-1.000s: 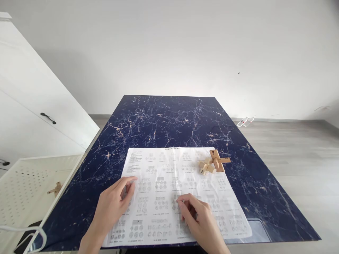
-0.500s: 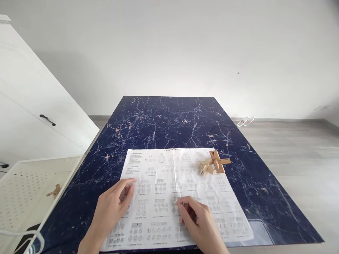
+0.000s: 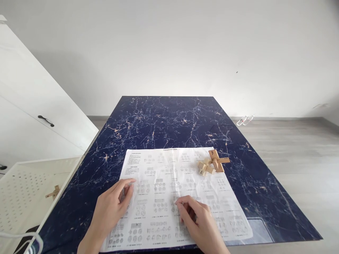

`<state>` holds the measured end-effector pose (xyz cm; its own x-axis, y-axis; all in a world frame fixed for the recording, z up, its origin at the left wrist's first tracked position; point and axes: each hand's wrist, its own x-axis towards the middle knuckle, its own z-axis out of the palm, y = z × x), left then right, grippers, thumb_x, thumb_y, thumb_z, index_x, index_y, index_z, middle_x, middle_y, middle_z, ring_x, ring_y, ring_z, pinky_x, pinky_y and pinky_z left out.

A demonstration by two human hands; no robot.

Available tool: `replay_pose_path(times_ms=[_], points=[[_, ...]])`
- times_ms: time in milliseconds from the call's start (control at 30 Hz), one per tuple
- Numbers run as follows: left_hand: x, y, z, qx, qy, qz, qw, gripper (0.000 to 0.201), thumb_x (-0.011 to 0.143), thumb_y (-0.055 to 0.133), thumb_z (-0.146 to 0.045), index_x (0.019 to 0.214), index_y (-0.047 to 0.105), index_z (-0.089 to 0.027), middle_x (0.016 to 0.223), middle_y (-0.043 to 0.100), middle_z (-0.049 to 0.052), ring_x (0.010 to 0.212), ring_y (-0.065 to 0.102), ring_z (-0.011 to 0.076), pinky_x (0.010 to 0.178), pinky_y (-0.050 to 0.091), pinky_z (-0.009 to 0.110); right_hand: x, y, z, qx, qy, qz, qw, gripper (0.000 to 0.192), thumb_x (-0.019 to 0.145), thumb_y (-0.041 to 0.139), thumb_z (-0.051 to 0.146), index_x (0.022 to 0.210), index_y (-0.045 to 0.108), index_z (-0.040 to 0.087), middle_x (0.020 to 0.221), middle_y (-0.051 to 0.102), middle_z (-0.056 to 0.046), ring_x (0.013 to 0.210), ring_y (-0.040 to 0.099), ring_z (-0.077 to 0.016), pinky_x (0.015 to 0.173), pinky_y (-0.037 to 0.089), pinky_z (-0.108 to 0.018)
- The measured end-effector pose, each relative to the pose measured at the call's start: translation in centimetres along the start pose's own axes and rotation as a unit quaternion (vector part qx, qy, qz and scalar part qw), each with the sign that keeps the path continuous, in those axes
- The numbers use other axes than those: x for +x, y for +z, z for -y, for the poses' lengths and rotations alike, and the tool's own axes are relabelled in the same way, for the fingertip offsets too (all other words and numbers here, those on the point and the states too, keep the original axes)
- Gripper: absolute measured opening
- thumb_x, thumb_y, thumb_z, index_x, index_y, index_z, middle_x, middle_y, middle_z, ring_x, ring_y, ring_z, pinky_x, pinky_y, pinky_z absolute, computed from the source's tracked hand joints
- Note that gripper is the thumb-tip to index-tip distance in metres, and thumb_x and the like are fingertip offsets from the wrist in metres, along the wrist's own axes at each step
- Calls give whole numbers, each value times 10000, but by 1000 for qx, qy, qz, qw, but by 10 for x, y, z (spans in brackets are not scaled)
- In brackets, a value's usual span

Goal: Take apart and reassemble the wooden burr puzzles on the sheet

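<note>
A large paper sheet printed with rows of small diagrams lies under both hands. My left hand rests on its left part, thumb and index finger apart and nothing between them. On the lower middle of the sheet is my right hand, its fingers loosely curled and the thumb close to the index fingertip; no object shows in it. At the sheet's far right corner sit two wooden interlocking puzzles: a pale one and a browner one, both marked in black. They are close together, beyond my right hand.
The sheet lies on a dark blue marbled table. A clear panel shows at its near right. To the left, a white perforated bin holds another wooden piece, beside a white cabinet. Clear bottles lie on the floor.
The view has shifted very slightly. Both hands keep their pose on the sheet, and the wooden puzzles stay where they were.
</note>
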<state>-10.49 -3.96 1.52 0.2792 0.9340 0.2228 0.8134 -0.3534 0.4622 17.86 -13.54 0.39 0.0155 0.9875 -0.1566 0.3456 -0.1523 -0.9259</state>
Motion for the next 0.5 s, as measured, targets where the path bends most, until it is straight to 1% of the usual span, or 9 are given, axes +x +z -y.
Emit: replay_pose_path(times_ms=[67, 233, 400, 500], points=[[-1, 0, 1, -2, -2, 4, 1000, 313, 1058, 531, -487, 1161, 724, -262, 752, 705, -31, 557, 602, 126, 566, 464, 210, 0, 1, 0, -2, -3, -2, 1000, 508, 1088, 433, 647, 986, 705, 231, 684, 622, -5, 575, 526, -159, 539, 385, -276], [-2, 0, 1, -4, -3, 3, 1000, 337, 1055, 524, -496, 1158, 740, -260, 756, 721, -14, 563, 617, 136, 569, 474, 213, 0, 5, -2, -1, -21, -40, 999, 553, 1078, 430, 682, 975, 715, 220, 641, 608, -2, 535, 515, -153, 504, 394, -273], [-2, 1, 1, -6, -4, 7, 1000, 333, 1056, 526, -487, 1172, 737, -257, 786, 737, -4, 587, 630, 139, 578, 483, 212, -1, 3, -2, -7, -7, -17, 1000, 550, 1079, 418, 680, 1011, 720, 226, 667, 620, -12, 562, 539, -165, 516, 400, -271], [-3, 1, 1, -5, -5, 8, 1000, 314, 1058, 529, -469, 1172, 731, -256, 775, 724, -15, 582, 619, 134, 578, 477, 211, -1, 1, -1, -1, -6, -11, 1000, 520, 1083, 431, 663, 992, 711, 235, 673, 621, -5, 564, 536, -158, 524, 402, -264]])
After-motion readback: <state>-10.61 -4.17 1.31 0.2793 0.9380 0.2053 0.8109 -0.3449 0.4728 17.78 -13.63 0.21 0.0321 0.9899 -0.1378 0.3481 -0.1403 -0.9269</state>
